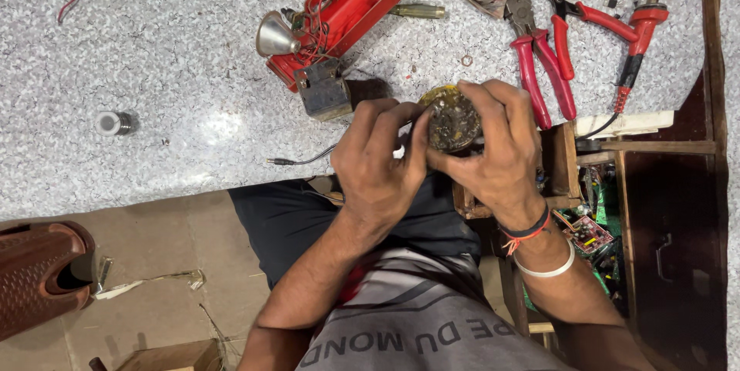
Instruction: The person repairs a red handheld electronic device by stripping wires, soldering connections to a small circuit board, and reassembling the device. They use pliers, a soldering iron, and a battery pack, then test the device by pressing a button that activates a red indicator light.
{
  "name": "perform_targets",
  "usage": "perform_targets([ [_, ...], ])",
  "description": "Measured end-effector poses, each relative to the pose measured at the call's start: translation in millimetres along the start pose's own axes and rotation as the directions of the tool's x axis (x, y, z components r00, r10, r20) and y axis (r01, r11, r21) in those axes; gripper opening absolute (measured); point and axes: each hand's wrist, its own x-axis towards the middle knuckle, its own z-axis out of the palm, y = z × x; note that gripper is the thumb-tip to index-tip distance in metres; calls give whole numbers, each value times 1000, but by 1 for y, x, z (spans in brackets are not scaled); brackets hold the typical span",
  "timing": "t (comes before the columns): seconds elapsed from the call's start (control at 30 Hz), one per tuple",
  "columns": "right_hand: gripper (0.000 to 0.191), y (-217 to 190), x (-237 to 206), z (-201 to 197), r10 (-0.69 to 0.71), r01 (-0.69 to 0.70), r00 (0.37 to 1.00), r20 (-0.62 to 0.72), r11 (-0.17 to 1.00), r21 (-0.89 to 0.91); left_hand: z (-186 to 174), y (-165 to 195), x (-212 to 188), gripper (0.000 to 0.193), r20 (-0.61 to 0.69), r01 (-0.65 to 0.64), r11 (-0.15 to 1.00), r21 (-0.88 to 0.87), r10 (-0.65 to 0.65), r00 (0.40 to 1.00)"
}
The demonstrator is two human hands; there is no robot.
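Head view: both your hands are closed on the round grimy disc part (452, 118), held at the near edge of the speckled table (169, 78), right of centre. Your left hand (378, 159) grips its left side, fingers curled over the rim. Your right hand (497, 147) wraps the right side and top, thumb under. Disc has a yellowish rim, dark dirty face.

Just far-left of the disc: an opened red torch casing (347, 8) with its silver reflector cone (275, 35) and loose wires, and a grey metal block (324, 92) touching its near end. A yellow-handled screwdriver (416, 10) lies right of the casing. Red-handled pliers (532, 55) and a red soldering iron (638, 39) sit far right. A black cable plug (281, 161) lies near-left of your left hand. A small solder spool (114, 123) stands well apart, left.
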Motion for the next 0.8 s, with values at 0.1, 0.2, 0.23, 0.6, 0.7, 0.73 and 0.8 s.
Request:
perform_targets([
  [0.1,79,5,3,5,24,-24,998,65,1000,-10,-6,-3,0,19,-41,19,997,-68,-22,999],
  [0.2,80,16,3,13,36,-32,988,148,999,-32,-18,-10,1,19,-84,5,998,-58,-10,996],
  [0.23,81,20,3,14,40,-33,984,176,999,-39,-24,-13,1,19,-97,-12,999,-46,8,995],
  [0.6,43,151,4,-103,139,26,946,292,867,-497,-90,-88,12,8,5,423,755,-501,-486,874],
  [0.7,50,170,5,-98,210,-60,925,315,903,-426,-89,-103,14,8,28,370,739,-563,-431,902],
  [0.73,50,174,4,-94,252,-111,917,311,907,-407,-87,-106,16,8,30,347,740,-576,-405,914],
  [0.8,39,183,1,-85,355,-254,878,319,913,-318,-83,-111,17,9,57,338,703,-625,-391,919],
])
